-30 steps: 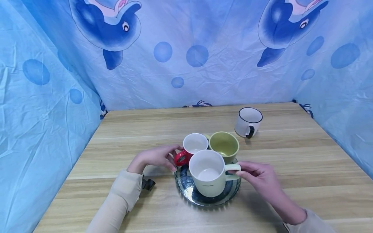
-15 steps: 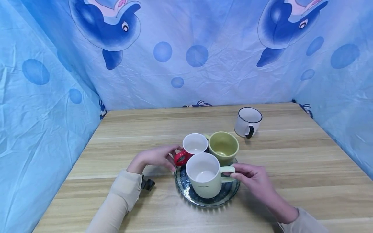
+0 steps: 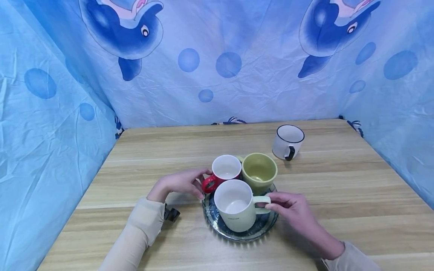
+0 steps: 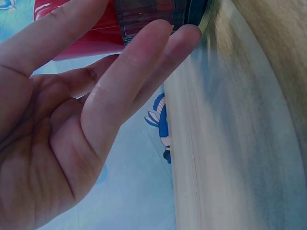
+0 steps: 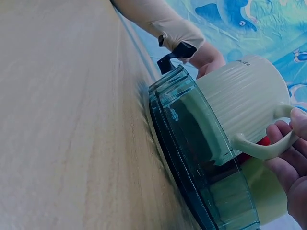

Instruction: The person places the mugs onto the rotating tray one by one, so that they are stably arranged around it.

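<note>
My right hand (image 3: pixel 295 209) pinches the handle of a large pale green mug (image 3: pixel 237 219), white inside. The mug stands upright at the front of a round bluish-green glass dish (image 3: pixel 216 225). Behind it on the left is a red mug (image 3: pixel 210 183) with a white inside, and an olive-green mug (image 3: pixel 259 171) is behind on the right. My left hand (image 3: pixel 181 182) is beside the red mug's handle at the dish's left edge. In the left wrist view, the fingers (image 4: pixel 108 103) are extended, close below the red mug's side.
A white mug (image 3: pixel 287 148) with a dark rim and black handle stands at the back right of the wooden table (image 3: pixel 162 150). A blue dolphin-print sheet (image 3: pixel 152 98) hangs behind and along both sides. A black wrist mount (image 3: pixel 171 215) juts from the left sleeve.
My right hand has shifted the pale green mug left and slightly toward me on the dish, turning it a little. The left hand and the other mugs have stayed put.
</note>
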`<move>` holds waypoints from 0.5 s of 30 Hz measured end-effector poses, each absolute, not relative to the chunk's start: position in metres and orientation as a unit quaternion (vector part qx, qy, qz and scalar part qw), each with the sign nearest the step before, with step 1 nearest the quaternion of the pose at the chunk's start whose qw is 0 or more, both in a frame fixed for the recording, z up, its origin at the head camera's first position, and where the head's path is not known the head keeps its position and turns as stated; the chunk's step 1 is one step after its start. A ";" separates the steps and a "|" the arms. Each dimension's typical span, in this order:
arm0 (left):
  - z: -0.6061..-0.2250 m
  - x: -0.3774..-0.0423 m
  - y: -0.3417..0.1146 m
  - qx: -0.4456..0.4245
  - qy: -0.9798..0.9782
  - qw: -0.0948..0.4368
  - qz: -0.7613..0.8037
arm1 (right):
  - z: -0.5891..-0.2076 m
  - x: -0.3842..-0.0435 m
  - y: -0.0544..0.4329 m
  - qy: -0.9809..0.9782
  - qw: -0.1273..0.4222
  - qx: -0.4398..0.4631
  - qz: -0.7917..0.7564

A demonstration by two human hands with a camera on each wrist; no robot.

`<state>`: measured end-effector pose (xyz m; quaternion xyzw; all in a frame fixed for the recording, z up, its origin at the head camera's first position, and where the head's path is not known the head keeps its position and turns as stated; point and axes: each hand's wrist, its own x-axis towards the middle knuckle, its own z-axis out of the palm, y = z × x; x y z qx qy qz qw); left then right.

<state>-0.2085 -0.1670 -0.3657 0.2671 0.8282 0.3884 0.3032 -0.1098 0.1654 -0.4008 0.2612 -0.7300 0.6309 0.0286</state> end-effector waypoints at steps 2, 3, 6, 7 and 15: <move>-0.366 -0.209 -0.167 0.269 0.827 0.304 0.390 | -0.401 -0.109 0.165 -0.725 0.019 0.267 0.634; -0.366 -0.208 -0.167 0.266 0.828 0.303 0.389 | -0.401 -0.109 0.165 -0.726 0.012 0.266 0.634; -0.366 -0.208 -0.167 0.265 0.828 0.304 0.390 | -0.400 -0.107 0.165 -0.731 -0.007 0.265 0.629; -0.366 -0.208 -0.167 0.264 0.828 0.304 0.389 | -0.400 -0.107 0.166 -0.732 -0.013 0.264 0.628; -0.366 -0.209 -0.168 0.264 0.831 0.301 0.386 | -0.402 -0.105 0.167 -0.723 -0.064 0.295 0.621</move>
